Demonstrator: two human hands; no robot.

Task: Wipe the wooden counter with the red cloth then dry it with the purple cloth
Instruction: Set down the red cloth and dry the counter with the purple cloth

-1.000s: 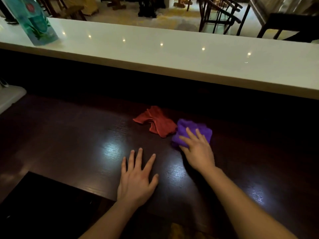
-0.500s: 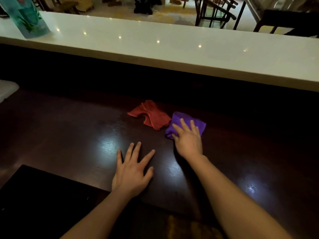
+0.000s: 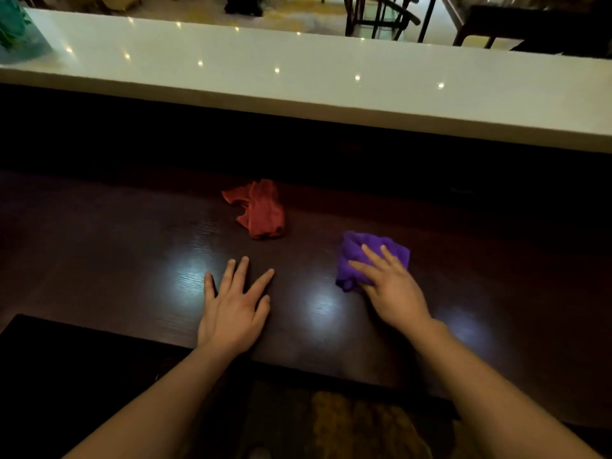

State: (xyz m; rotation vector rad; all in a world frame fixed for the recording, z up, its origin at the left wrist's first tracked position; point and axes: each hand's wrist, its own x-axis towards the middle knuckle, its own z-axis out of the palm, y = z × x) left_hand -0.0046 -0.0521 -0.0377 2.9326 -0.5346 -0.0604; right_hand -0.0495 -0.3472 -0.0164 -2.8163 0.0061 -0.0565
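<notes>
The dark wooden counter (image 3: 116, 246) stretches across the view with bright light reflections on it. A crumpled red cloth (image 3: 261, 210) lies on it near the middle, untouched. To its right lies the purple cloth (image 3: 357, 256), and my right hand (image 3: 390, 286) presses flat on its near part with fingers spread over it. My left hand (image 3: 235, 303) rests flat on the bare wood, fingers apart, holding nothing, just below the red cloth.
A raised white bar top (image 3: 331, 77) runs along the far side of the counter. A teal packet (image 3: 16, 31) stands on its far left. Chairs (image 3: 381, 14) stand beyond it. The counter's near edge (image 3: 331, 376) crosses below my hands.
My right hand has slid the purple cloth to the right, away from the red cloth it lay against. The left hand has stayed flat on the wood.
</notes>
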